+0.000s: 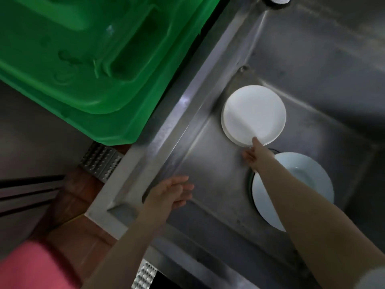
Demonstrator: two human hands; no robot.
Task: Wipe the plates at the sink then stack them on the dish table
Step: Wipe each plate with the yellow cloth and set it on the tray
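Right hand [253, 156] pinches the rim of the plate stack [253, 114] in the sink [208, 163]; left hand [173, 192] hovers, fingers spread.

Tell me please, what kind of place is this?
Probably a dishwashing area of a commercial kitchen. A deep steel sink holds a stack of white plates and a bowl, and a large green tub stands beside it.

A small stack of white round plates [253, 114] lies flat on the floor of the steel sink [208, 163]. Near it, a larger white plate [308, 184] lies over the drain.
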